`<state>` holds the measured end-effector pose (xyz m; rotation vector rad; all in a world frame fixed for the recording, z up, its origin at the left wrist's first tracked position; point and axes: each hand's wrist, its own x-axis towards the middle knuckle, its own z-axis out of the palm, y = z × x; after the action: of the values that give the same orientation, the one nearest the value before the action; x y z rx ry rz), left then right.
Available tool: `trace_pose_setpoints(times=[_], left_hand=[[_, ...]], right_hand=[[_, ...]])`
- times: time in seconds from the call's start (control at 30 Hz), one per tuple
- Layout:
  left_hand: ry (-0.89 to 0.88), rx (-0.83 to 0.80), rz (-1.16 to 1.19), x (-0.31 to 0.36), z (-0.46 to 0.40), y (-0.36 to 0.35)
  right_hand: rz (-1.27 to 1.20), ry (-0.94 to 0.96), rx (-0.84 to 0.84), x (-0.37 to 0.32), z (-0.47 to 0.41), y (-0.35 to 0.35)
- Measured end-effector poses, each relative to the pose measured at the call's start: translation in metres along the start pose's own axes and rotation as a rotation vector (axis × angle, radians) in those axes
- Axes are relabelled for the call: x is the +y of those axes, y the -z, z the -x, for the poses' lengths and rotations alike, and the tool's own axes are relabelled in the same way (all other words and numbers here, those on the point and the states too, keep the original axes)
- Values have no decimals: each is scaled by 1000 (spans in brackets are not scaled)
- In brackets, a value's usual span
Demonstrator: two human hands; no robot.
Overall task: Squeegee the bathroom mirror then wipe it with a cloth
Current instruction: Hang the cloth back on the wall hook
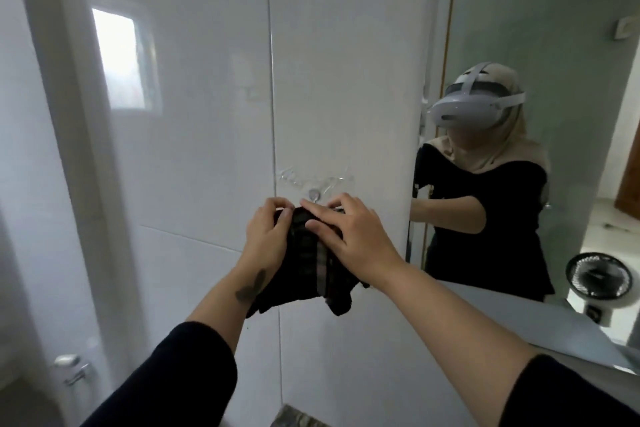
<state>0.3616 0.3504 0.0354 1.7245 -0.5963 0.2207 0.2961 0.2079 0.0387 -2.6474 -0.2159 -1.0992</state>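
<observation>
**Cloth held at wall hook, mirror off to the right**

While pressed against white tiled wall [207, 114], dark plaid cloth [311, 260] bunched just below clear adhesive hook [313, 184], lower corners hanging loose. Left hand [265, 239] closed on cloth's left upper edge, fingers curled over top. Right hand [349, 236] laid on cloth's right side, fingers spread and pinching top edge close under hook. Two hands, one cloth, one hook plate counted.

Mirror [554, 45] right of hook, its left edge beginning just past rounded wall corner, bottom edge meeting pale ledge [519, 319] that runs lower right of hook. Reflected in mirror: person in black top with white headset, one small black fan [602, 276] on floor. Tile grout seam [272, 80] vertical, passing just left of hook. Open wall both sides of cloth and below. Chrome fitting [71, 369] far lower left of hook. No container seen; squeegee not visible.
</observation>
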Motion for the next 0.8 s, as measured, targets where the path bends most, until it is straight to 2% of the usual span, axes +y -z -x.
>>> trace_pose_setpoints(times=[0.1, 0.17, 0.3, 0.47, 0.67, 0.73, 0.8], left_hand=[[-19, 7, -285, -7, -22, -1], [-31, 25, -373, -9, -33, -6], [-90, 81, -430, -20, -53, -16], [-193, 107, -526, -37, -60, -24], [-181, 152, -588, -43, -54, -28], [-148, 109, -626, -41, -51, -30], [-79, -14, -592, -36, -43, -31]], right_hand=[[83, -54, 27, 2, -17, -7], [140, -74, 70, 5, -27, -11], [223, -165, 117, 9, -44, -20], [377, -179, 54, 12, -44, -36], [390, -209, 131, 7, -40, -45], [390, -246, 109, 6, -37, -46], [369, -291, 32, 4, -33, -45]])
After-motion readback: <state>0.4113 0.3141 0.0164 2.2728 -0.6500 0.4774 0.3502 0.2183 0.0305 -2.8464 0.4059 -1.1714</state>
